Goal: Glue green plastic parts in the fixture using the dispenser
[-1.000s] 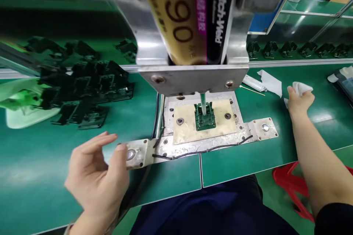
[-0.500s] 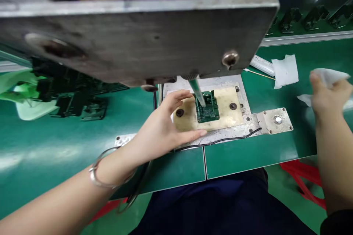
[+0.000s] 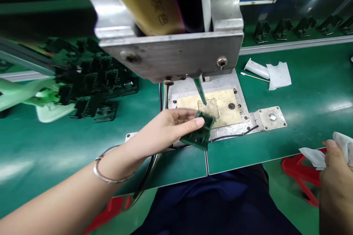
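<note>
Between the thumb and fingers of my left hand [image 3: 171, 128] is a green circuit board [image 3: 200, 132], tilted and held just in front of the cream fixture plate [image 3: 227, 115]. A shallow square recess [image 3: 211, 107] shows in that plate, with the green dispensing needle [image 3: 200, 90] pointing down over it. The needle hangs from a metal bracket [image 3: 176, 57]. Off to the right, past the table's front edge, my right hand [image 3: 338, 170] is closed around a crumpled white wipe [image 3: 316, 157]; part of this hand is cut off by the frame.
Dark board assemblies [image 3: 96, 80] crowd the left side beside a pale green cloth-like item [image 3: 52, 110]. A cotton swab [image 3: 255, 76], a clear plastic tube [image 3: 257, 68] and a white wipe piece [image 3: 280, 76] lie at right. A round button [image 3: 272, 117] sits on the fixture's right arm.
My left hand has taken the circuit board out of the fixture recess and brought it toward me. My right hand, with the wipe, has moved down. The camera view has shifted.
</note>
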`<state>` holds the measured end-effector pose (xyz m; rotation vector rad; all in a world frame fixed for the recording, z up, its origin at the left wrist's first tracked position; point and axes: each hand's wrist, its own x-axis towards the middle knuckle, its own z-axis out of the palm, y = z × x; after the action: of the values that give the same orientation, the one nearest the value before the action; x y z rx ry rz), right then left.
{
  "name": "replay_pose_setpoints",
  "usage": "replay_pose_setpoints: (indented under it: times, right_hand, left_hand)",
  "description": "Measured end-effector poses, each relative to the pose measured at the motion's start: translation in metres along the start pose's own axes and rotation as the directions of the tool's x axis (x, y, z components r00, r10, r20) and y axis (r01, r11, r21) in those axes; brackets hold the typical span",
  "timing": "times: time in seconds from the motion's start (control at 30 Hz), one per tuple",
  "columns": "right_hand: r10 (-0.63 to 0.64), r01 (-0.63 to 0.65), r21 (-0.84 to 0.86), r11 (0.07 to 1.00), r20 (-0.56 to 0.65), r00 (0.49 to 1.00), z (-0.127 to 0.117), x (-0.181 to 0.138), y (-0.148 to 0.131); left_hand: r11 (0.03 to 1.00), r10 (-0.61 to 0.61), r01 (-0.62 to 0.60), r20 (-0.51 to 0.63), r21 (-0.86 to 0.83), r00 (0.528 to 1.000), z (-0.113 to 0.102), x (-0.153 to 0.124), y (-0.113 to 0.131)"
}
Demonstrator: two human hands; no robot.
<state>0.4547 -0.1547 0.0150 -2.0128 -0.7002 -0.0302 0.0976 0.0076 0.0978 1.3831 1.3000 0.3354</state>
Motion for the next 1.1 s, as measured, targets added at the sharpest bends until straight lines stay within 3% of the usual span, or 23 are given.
replay_pose_setpoints:
  times: [0.07, 0.1, 0.13, 0.17, 0.2, 0.23, 0.3, 0.33, 0.43, 0.53, 0.6, 0.7, 0.83, 0.9, 1.0, 1.07, 1.1]
  right_hand:
    - [-0.062, 0.062, 0.012, 0.998, -0.003, 0.998, -0.003, -0.007, -0.015]
    - [-0.110, 0.108, 0.027, 0.994, 0.060, 0.992, -0.005, -0.011, -0.023]
    - [-0.170, 0.162, 0.057, 0.985, 0.181, 0.969, -0.007, -0.015, -0.032]
    - [-0.257, 0.229, 0.124, 0.966, 0.321, 0.912, -0.008, -0.018, -0.043]
    - [-0.369, 0.294, 0.228, 0.928, 0.459, 0.808, -0.010, -0.021, -0.054]
    - [-0.491, 0.340, 0.357, 0.870, 0.565, 0.663, -0.010, -0.025, -0.067]
    - [-0.696, 0.327, 0.615, 0.718, 0.634, 0.336, -0.008, -0.033, -0.096]
    - [-0.751, 0.284, 0.695, 0.660, 0.625, 0.214, -0.006, -0.037, -0.111]
    - [-0.820, 0.181, 0.809, 0.559, 0.572, -0.022, 0.009, -0.055, -0.150]
    - [-0.859, 0.174, 0.875, 0.452, 0.479, -0.179, 0.024, -0.071, -0.170]
    - [-0.874, 0.210, 0.891, 0.403, 0.443, -0.200, 0.028, -0.075, -0.173]
    - [-0.849, 0.271, 0.866, 0.421, 0.481, -0.219, 0.020, -0.070, -0.164]
    - [-0.761, 0.372, 0.801, 0.469, 0.580, -0.289, 0.004, -0.063, -0.152]
    - [-0.776, 0.433, 0.794, 0.426, 0.567, -0.277, 0.003, -0.065, -0.153]
    - [-0.847, 0.500, 0.803, 0.324, 0.481, -0.225, 0.006, -0.069, -0.157]
    - [-0.869, 0.533, 0.793, 0.293, 0.454, -0.197, 0.004, -0.066, -0.155]
    - [-0.867, 0.571, 0.761, 0.310, 0.472, -0.158, -0.001, -0.062, -0.150]
  left_hand:
    - [0.999, -0.045, 0.049, 0.184, -0.022, 0.982, 0.002, -0.012, -0.003]
    - [0.994, -0.046, 0.069, 0.259, -0.080, 0.965, 0.005, -0.020, -0.005]
    - [0.980, -0.042, 0.104, 0.336, -0.170, 0.941, 0.008, -0.027, -0.008]
    - [0.947, -0.033, 0.160, 0.411, -0.279, 0.911, 0.012, -0.035, -0.012]
    - [0.898, -0.018, 0.227, 0.483, -0.378, 0.875, 0.017, -0.042, -0.015]
    - [0.842, 0.010, 0.289, 0.550, -0.455, 0.835, 0.023, -0.049, -0.019]
    - [0.763, 0.078, 0.369, 0.642, -0.531, 0.762, 0.033, -0.059, -0.027]
    - [0.747, 0.103, 0.381, 0.661, -0.545, 0.743, 0.038, -0.062, -0.031]
    - [0.748, 0.123, 0.371, 0.664, -0.551, 0.737, 0.052, -0.069, -0.042]
    - [0.762, 0.109, 0.360, 0.655, -0.538, 0.747, 0.062, -0.075, -0.047]
    - [0.769, 0.109, 0.352, 0.652, -0.533, 0.750, 0.065, -0.078, -0.046]
    - [0.781, 0.121, 0.322, 0.635, -0.536, 0.763, 0.065, -0.079, -0.041]
    - [0.842, 0.263, 0.166, 0.658, -0.514, 0.705, 0.065, -0.075, -0.040]
    - [0.853, 0.300, 0.119, 0.663, -0.509, 0.686, 0.068, -0.072, -0.042]
    - [0.844, 0.308, 0.105, 0.635, -0.527, 0.708, 0.070, -0.072, -0.040]
    - [0.830, 0.342, 0.031, 0.552, -0.557, 0.761, 0.067, -0.075, -0.037]
    - [0.818, 0.370, -0.035, 0.480, -0.574, 0.795, 0.063, -0.079, -0.035]
